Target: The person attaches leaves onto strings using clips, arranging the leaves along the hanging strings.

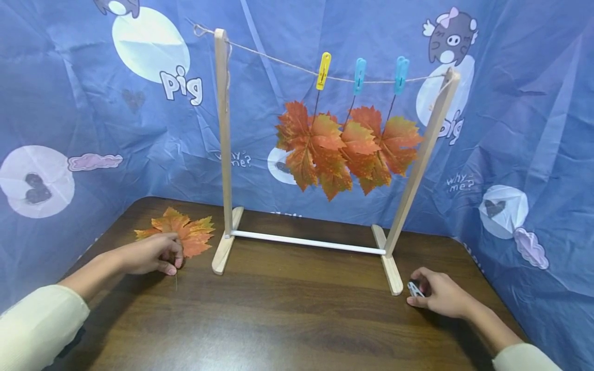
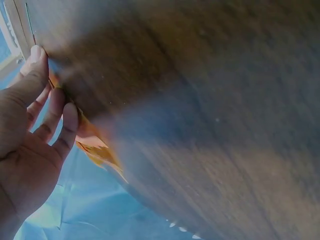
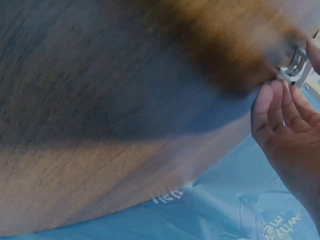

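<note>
At the left of the head view, my left hand pinches the thin stem of an orange-yellow maple leaf between thumb and fingers. The leaf's blade spreads over the table behind the hand, partly hidden by it. In the left wrist view, the stem's end sticks out past the thumb. On the right, my right hand holds a pale grey clothespin between thumb and fingertips, low over the table beside the stand's right foot. The right wrist view shows the clothespin at the fingertips.
A wooden stand with a left post, right post and white crossbar stands mid-table. From its string, a yellow clothespin and two blue clothespins hold orange leaves. Blue printed cloth surrounds the brown table.
</note>
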`<action>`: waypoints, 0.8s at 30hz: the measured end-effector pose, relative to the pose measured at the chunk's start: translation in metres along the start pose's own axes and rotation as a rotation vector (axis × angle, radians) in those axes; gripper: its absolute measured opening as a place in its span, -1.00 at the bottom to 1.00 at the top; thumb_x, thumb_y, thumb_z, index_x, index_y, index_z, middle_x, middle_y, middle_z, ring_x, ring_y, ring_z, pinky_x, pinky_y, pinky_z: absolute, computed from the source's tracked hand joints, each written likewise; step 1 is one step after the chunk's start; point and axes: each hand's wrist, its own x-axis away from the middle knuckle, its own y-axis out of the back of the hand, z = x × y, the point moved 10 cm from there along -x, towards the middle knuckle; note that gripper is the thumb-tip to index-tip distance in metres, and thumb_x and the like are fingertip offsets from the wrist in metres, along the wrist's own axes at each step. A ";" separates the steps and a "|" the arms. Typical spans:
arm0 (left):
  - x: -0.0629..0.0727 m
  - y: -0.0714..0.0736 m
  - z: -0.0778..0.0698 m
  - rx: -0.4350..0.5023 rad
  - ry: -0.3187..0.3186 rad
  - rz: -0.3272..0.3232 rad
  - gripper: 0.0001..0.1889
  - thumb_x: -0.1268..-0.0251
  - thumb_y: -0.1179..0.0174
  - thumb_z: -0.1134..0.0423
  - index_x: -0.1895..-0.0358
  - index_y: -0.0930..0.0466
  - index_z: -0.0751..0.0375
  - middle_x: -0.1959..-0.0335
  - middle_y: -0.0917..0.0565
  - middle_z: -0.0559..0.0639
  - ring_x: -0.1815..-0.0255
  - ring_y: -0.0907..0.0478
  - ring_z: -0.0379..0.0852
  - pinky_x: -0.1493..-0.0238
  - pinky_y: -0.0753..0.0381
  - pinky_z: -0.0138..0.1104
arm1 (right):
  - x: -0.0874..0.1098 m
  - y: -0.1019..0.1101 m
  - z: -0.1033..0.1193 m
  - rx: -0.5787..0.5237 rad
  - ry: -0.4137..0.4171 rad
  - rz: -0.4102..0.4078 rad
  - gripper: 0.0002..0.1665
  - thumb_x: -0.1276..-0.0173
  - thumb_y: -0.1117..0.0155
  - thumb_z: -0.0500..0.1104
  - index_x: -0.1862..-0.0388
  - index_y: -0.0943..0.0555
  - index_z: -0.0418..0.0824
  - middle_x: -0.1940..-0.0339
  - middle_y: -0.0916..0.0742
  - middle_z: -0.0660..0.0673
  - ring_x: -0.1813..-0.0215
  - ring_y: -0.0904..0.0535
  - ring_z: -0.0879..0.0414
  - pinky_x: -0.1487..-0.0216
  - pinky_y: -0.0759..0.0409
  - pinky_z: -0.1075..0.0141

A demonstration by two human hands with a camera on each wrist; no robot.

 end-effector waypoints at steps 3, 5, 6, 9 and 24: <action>-0.002 0.000 0.000 -0.020 -0.011 -0.016 -0.77 -0.11 -0.50 0.20 0.42 -0.56 -0.09 0.24 -0.51 -0.20 0.31 -0.42 -0.26 0.32 -0.46 -0.32 | 0.002 -0.001 -0.005 -0.031 -0.017 0.032 -0.51 -0.14 -0.64 -0.04 0.15 -0.56 -0.25 0.49 -0.56 0.07 0.46 -0.43 0.31 0.44 -0.43 0.37; -0.003 0.002 0.000 -0.026 -0.009 -0.027 -0.77 -0.12 -0.49 0.21 0.42 -0.55 -0.09 0.27 -0.52 -0.21 0.34 -0.42 -0.29 0.34 -0.47 -0.32 | 0.004 -0.001 -0.006 -0.045 -0.007 0.045 -0.55 -0.15 -0.63 -0.08 0.19 -0.56 -0.24 0.51 -0.56 0.09 0.47 -0.42 0.32 0.45 -0.42 0.37; -0.004 0.002 0.001 -0.021 -0.004 -0.029 -0.77 -0.14 -0.48 0.21 0.42 -0.55 -0.08 0.30 -0.53 -0.22 0.35 -0.43 -0.32 0.36 -0.46 -0.33 | 0.005 -0.001 -0.006 -0.054 -0.002 0.052 -0.58 -0.15 -0.62 -0.10 0.21 -0.57 -0.24 0.51 -0.57 0.10 0.47 -0.42 0.33 0.45 -0.42 0.37; -0.006 0.002 0.003 0.017 0.025 -0.025 -0.79 -0.21 -0.45 0.23 0.40 -0.55 -0.05 0.38 -0.54 -0.27 0.41 -0.43 -0.36 0.40 -0.45 -0.36 | 0.006 -0.001 -0.005 -0.076 0.014 0.068 -0.67 -0.15 -0.60 -0.17 0.26 -0.59 -0.24 0.52 -0.58 0.11 0.47 -0.43 0.34 0.46 -0.43 0.38; -0.022 0.015 -0.006 0.074 0.132 -0.088 -0.96 -0.37 -0.34 0.34 0.21 -0.68 0.13 0.37 -0.67 -0.17 0.37 -0.51 -0.32 0.34 -0.54 -0.35 | -0.007 0.040 0.028 -0.019 0.171 -0.072 -0.80 -0.22 -0.50 -0.33 0.19 -0.69 -0.17 0.39 -0.66 0.14 0.40 -0.50 0.36 0.41 -0.50 0.38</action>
